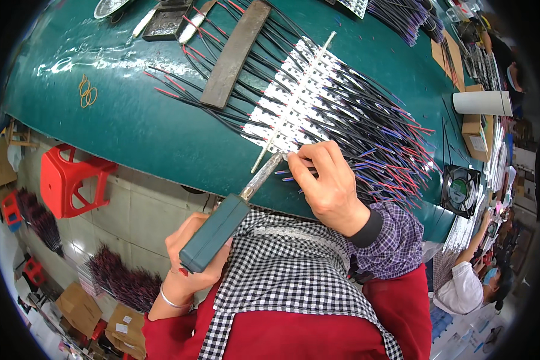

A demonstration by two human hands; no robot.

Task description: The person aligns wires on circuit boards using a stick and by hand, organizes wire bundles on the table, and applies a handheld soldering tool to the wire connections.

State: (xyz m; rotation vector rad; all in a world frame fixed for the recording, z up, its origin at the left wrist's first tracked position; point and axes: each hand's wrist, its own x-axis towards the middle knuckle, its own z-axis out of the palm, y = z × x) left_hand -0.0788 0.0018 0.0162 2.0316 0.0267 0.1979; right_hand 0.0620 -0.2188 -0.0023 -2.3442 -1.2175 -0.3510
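"So, where does the white panel [276,107] lie?"

"On the bench [126,141], beyond both hands, its long axis slanting from near left to far right, with a thin pale rod [300,90] laid lengthwise over it."

"Which hand is nearer?"

"The right hand [330,187], just beside the near end; its thumb and forefinger come close together, but I can't tell whether they grasp a wire."

"And the left hand [187,235]?"

"Farther off, at the near left, fingers wrapped round the handle of the green-handled iron [217,231], which points far and right. I'd judge everything turns on its tip meeting that near end beside the right fingertips; contact isn't clear."

"Anything outward?"

"Black wires [366,129] fan right; a metal bar [235,57] lies across others on the left."
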